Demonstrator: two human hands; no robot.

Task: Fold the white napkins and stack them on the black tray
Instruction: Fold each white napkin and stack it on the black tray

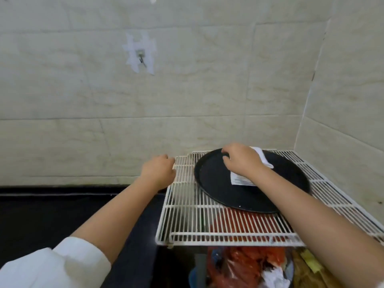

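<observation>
- White napkins [242, 179], folded, lie on the black tray [218, 190] under the right hand [241, 161], whose curled fingers rest near the tray's far rim; whether they pinch anything, I cannot tell.
- Left hand [159, 170] hangs loosely curled beside the wire rack [187, 225], holding nothing.
- Stacking looks underway; next comes fetching another napkin.
- Below the rack, a bin [249, 267] holds red bags and crumpled paper.

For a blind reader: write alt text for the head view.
A right hand rests on folded white napkins on a round black tray atop a white wire rack. The left hand touches the rack's left edge.
</observation>
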